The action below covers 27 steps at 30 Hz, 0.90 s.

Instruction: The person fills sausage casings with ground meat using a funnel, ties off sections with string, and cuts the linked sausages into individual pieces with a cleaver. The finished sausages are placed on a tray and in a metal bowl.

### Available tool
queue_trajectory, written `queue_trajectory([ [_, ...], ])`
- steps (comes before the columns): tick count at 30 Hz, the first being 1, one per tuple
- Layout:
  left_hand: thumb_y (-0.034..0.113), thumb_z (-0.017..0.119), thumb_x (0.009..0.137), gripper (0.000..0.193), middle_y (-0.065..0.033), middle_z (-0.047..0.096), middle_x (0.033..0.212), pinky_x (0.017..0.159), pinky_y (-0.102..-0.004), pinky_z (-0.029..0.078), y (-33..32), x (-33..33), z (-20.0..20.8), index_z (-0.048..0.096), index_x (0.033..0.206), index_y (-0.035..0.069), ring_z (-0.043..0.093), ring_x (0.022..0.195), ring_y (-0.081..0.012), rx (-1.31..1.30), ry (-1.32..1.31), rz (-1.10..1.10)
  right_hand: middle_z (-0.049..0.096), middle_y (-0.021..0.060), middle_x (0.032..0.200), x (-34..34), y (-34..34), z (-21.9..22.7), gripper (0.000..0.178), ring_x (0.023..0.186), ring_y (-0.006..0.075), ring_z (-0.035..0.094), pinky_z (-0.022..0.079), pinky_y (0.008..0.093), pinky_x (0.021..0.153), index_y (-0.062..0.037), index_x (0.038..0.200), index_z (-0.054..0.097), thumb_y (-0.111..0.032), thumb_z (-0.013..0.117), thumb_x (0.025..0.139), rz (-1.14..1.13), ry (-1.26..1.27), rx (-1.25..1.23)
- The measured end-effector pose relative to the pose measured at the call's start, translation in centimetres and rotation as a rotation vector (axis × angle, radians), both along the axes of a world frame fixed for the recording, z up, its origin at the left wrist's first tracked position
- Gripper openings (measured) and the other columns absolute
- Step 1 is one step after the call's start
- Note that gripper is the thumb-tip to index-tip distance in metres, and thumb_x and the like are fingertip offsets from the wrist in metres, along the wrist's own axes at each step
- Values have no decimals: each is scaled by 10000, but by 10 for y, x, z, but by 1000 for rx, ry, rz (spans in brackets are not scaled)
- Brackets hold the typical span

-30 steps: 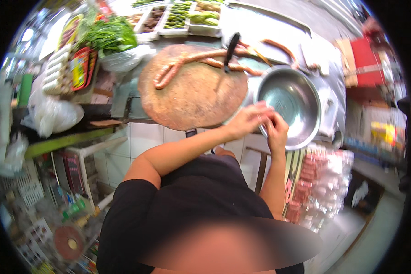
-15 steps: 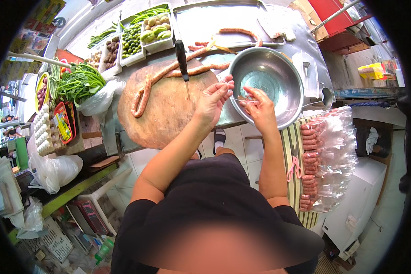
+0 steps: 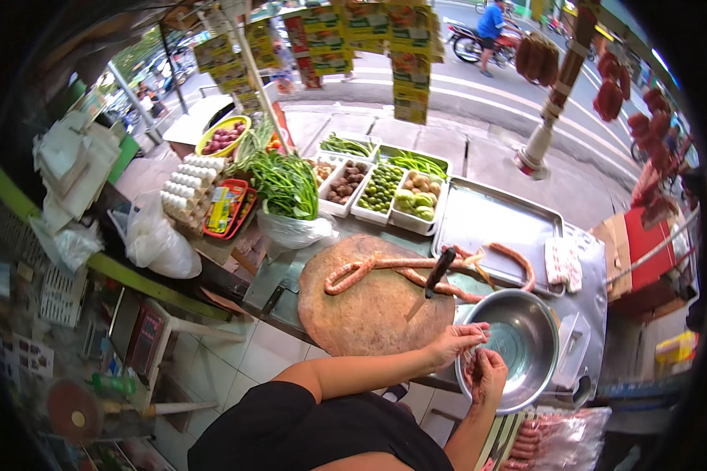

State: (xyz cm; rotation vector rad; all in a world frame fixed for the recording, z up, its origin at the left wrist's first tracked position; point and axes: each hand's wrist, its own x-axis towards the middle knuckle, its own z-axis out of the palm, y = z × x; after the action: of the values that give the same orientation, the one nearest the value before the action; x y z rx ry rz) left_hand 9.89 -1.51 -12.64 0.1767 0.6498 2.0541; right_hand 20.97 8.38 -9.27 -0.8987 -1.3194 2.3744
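Both hands meet over the left rim of a steel bowl [image 3: 532,345]. My left hand [image 3: 457,343] is pinched, thumb against fingertips. Close below it, my right hand [image 3: 491,374] is also pinched. A thin pale string runs between them, barely visible now. On the round wooden chopping board [image 3: 353,322] lies a long uncut sausage [image 3: 351,276], folded at its left end and trailing off right toward the metal tray. A black-handled knife [image 3: 440,271] slants above the board, its blade tip down at the wood.
Behind the board stand white tubs of limes [image 3: 379,188] and other vegetables. Leafy greens [image 3: 287,188], egg trays [image 3: 192,188] and a white bag [image 3: 161,239] are left. A metal tray [image 3: 499,220] lies at the back. Bagged sausages [image 3: 530,443] rest right; more sausages [image 3: 538,59] hang above the street side.
My view has swung up and left, bringing in the street and hanging packets. My hands have come closer together, and the right fingers have closed from a looser spread. Sausage and knife look unmoved.
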Motion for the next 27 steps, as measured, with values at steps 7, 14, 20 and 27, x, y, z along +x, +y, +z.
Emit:
queue_trajectory([
  [7,180,572,981,195,-84,644,988,853,-317,532,4,-13,20,636,1078,25,644,938,-199,175,-208,-82,608,37,727,13,19,-6,75,623,106,549,444,232,576,7,906,642,-50,683,879,1,-52,482],
  [14,353,403,1034,368,-114,608,671,484,-345,502,1,-21,54,556,931,34,593,509,-213,-338,303,-626,626,28,893,-2,36,9,51,771,109,562,467,247,705,-9,955,604,-55,581,953,-70,192,1006],
  [20,179,549,960,204,-128,664,657,506,-346,530,1,-12,27,635,1004,0,666,572,-213,-518,1104,-459,545,-17,760,-10,25,-1,118,647,59,445,354,206,583,-36,854,572,-90,623,945,43,65,692],
  [27,144,614,845,225,-187,670,853,719,-439,507,5,11,38,671,1048,66,652,824,-377,-594,1312,-18,522,-22,713,2,16,21,192,624,53,447,356,200,556,-38,791,567,-125,684,915,55,63,598],
])
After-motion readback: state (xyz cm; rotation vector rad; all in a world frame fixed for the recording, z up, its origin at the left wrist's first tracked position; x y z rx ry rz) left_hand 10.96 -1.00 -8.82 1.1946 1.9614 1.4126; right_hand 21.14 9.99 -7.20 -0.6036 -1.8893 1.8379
